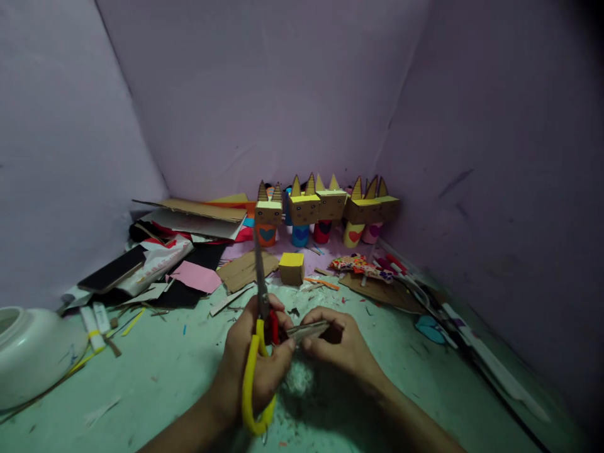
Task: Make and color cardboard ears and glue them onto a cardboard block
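Observation:
My left hand [259,358] is closed around a pair of scissors [255,371] with yellow-covered handles, blades pointing up and away. Its thumb and fingertip also pinch one end of a small piece of cardboard [309,331]. At the other end of that piece, the fingers of my right hand [342,343] are closed on it. Just beyond my hands sits a small cardboard box [291,269] with a yellow top. Behind it stand several cardboard figures [304,211] with pointed ears and coloured bodies bearing hearts.
Cardboard sheets [202,217], black sheets and a pink paper [195,277] are heaped at the left. A white round jar [35,352] stands at the left edge. Cables [453,352] run along the right wall beside a flat cardboard piece [382,292]. Scraps litter the green surface.

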`<action>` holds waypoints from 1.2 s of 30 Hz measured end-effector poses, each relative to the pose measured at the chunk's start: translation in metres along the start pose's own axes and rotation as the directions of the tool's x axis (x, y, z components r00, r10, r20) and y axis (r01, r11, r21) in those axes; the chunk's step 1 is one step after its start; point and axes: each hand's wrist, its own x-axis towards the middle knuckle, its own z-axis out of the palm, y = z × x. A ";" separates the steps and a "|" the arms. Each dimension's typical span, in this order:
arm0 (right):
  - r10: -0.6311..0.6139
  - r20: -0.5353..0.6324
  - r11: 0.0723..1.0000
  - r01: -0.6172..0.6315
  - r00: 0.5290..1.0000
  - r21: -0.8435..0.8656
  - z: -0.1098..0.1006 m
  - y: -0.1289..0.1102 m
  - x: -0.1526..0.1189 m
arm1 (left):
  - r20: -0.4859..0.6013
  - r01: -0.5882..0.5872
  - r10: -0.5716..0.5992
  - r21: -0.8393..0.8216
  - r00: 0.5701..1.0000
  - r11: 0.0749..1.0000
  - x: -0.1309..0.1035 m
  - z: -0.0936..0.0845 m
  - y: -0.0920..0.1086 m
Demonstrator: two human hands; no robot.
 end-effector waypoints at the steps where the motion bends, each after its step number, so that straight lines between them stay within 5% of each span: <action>1: 0.007 -0.017 0.998 -0.005 1.000 0.065 0.001 0.002 0.000 | -0.035 0.010 -0.013 -0.073 0.999 0.997 0.000 0.003 0.000; 6: 0.009 -0.037 0.970 0.000 0.999 0.245 0.008 0.015 0.001 | -0.119 0.037 -0.067 -0.241 0.991 0.970 -0.001 0.011 -0.003; 12: 0.008 -0.071 0.970 0.009 0.997 0.243 0.007 0.016 0.001 | -0.151 0.040 -0.088 -0.294 0.985 0.955 -0.003 0.015 -0.005; 17: -0.035 -0.137 0.962 0.071 0.990 0.262 -0.007 0.020 0.006 | -0.062 0.016 -0.008 0.131 0.998 0.991 0.001 0.001 -0.002; 21: -0.073 -0.203 0.928 0.141 0.977 0.344 -0.019 0.019 0.011 | 0.131 -0.110 0.049 0.512 0.990 0.852 0.006 -0.016 0.005; 25: -0.099 -0.278 0.911 0.199 0.955 0.361 -0.026 0.015 0.012 | 0.203 -0.169 0.054 0.608 0.978 0.775 0.002 -0.022 0.013; 36: -0.223 -0.140 0.953 0.246 0.965 0.179 -0.030 0.016 0.007 | 0.443 -0.238 -0.098 0.640 0.891 0.730 -0.002 -0.021 -0.004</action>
